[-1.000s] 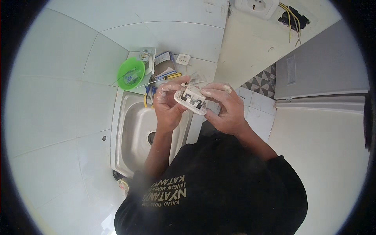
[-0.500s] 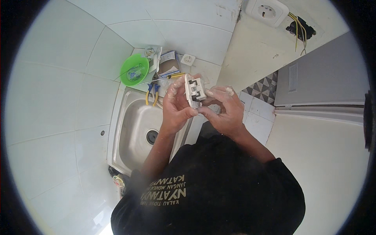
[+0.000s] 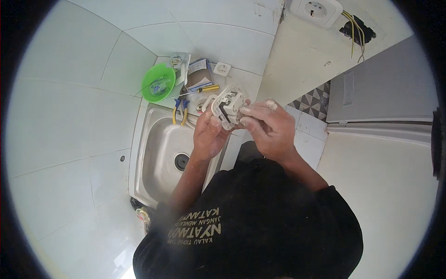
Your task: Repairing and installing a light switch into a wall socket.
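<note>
A white electrical switch or socket unit, its back with dark metal parts facing up, sits between my hands over the counter's front edge. My left hand grips it from the left and below, with the thumb at its near edge. At its right side, the thumb and fingers of my right hand pinch the housing. Whitish dust coats the fingers of both hands. Just beyond the unit lies a screwdriver with a yellow and black handle. Blue-and-yellow pliers rest by the sink's far edge.
A steel sink is set in the counter at left. Behind it stand a green bowl, an opened package and a white socket. On the right wall, wires hang from a dark box beside a mounted socket.
The unit has turned in my hands, so more of its back shows. My left fingers have shifted lower around it, and my right hand has moved slightly right.
</note>
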### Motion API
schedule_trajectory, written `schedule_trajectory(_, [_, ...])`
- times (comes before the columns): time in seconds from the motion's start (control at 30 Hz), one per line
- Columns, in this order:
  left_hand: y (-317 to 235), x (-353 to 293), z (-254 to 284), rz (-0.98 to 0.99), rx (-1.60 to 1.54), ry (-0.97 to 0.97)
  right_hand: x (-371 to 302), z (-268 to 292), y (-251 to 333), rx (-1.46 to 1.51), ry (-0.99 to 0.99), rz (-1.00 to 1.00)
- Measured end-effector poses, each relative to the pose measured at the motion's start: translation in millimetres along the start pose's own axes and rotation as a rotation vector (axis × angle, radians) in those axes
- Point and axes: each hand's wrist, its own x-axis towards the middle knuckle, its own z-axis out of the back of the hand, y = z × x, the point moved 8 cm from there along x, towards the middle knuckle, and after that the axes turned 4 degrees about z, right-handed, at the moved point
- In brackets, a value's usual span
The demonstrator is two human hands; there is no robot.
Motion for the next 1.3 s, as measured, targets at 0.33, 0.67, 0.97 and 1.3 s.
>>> schedule_trajectory(0.33, [18.2,-6.7,-11.9,0.203,-0.241,-0.003,-5.2,-1.1,-48.0,0.434,-0.112,-0.538])
schedule_trajectory(0.67, [8.6,-9.6,-18.5,0.265,-0.109,-0.133,-7.8,-23.1,-45.6,0.847,0.059,-0.764])
schedule_trajectory(0.97, [-52.5,-20.9,-19.2,-0.161,0.931,-0.449,-7.9,-25.3,-35.6,0.775,0.265,-0.660])
schedule_trajectory(1.3, [-77.0,-38.5,-52.9,-0.377,1.101,-0.427,-9.5,-20.3,-10.1,0.576,0.225,-0.345])
